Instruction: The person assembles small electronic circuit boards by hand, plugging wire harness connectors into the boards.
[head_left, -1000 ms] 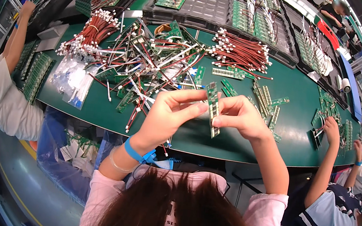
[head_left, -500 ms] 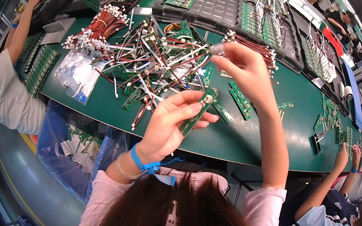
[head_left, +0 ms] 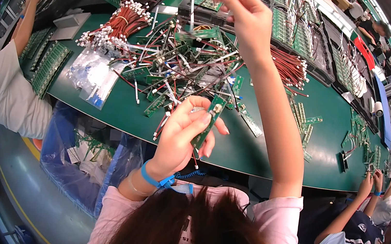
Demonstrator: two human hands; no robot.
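Observation:
My left hand (head_left: pixel 177 139), with a blue strap at its wrist, is closed on a narrow green circuit board (head_left: pixel 210 119). The board is tilted, and a pale connector shows near its upper end. High over the table's far side, my right hand (head_left: pixel 249 19) is pinched at the fingertips. Thin wires show beside these fingers, but what they grip is too blurred to tell. Below and left of them a green board (head_left: pixel 199 33) is smeared by motion above a tangled pile of boards and cables (head_left: pixel 178 66).
Bundled red cables (head_left: pixel 127 21) and a clear plastic bag (head_left: pixel 94 78) lie left on the green table (head_left: pixel 146 128). Black trays (head_left: pixel 310 58) of boards line the back. A blue lined bin (head_left: pixel 67 169) stands below left. Co-workers' arms (head_left: pixel 27 18) are at both sides.
My right hand has risen away and to the left, above the pile. A board there is now blurred. My left hand still holds its board, a little lower in view.

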